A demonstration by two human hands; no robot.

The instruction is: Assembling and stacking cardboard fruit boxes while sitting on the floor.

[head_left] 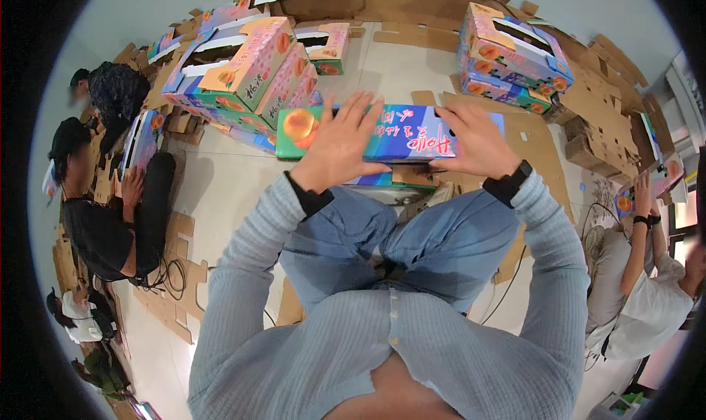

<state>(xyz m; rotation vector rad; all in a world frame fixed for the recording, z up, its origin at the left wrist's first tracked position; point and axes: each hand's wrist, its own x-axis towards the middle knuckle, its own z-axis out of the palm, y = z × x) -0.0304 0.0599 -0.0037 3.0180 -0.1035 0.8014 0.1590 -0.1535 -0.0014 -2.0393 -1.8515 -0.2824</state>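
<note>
A long cardboard fruit carton (pixel 408 142), blue and purple with a green end and a peach picture, lies crosswise in front of my knees. My left hand (pixel 340 142) grips its left part, fingers over the upper face and thumb along the near edge. On the carton's right part, my right hand (pixel 474 142) has its fingers bent over the far edge and its thumb at the near edge. Below the carton, part of another printed carton (pixel 413 177) shows between my knees; how the two join is hidden by my hands.
Stacked peach cartons (pixel 243 71) with cut-out tops stand at front left, another stack (pixel 507 56) at front right. Flat cardboard sheets (pixel 173 295) and a black cable (pixel 175 277) lie on the floor. People work with cartons at left (pixel 103 207) and right (pixel 654 288).
</note>
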